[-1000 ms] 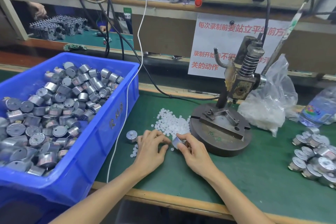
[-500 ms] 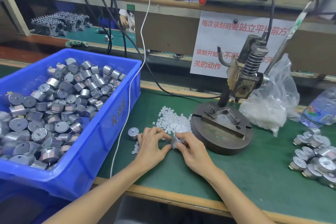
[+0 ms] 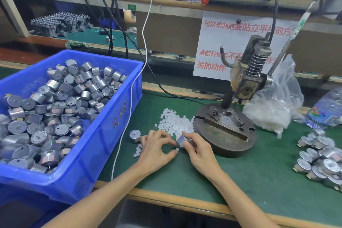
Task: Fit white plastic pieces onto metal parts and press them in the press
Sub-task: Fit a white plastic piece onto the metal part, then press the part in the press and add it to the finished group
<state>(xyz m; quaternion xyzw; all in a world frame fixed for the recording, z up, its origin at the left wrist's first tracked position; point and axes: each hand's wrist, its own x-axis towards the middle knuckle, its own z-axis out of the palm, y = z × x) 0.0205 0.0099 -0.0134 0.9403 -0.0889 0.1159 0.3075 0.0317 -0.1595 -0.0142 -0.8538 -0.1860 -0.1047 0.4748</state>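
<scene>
Firstly, the blue crate (image 3: 118,135) is holding more metal motors (image 3: 55,113) than can be counted, and one lone motor (image 3: 135,136) is standing just beside it on the worktop (image 3: 259,168). Your left grip (image 3: 157,151) is curling over a stray white piece (image 3: 177,149); whether it is pinching it, I cannot tell. Your right grip (image 3: 199,151) is clasping one held motor (image 3: 182,139) by its round wall. It is probably dense, stiff and slick, so keep holding the sides. The uncountable white plastic pieces (image 3: 175,122), likely light and easily scattered, are lying against the single press (image 3: 227,127). Rightmost, over a dozen motors are sitting in the finished pile (image 3: 322,155).
</scene>
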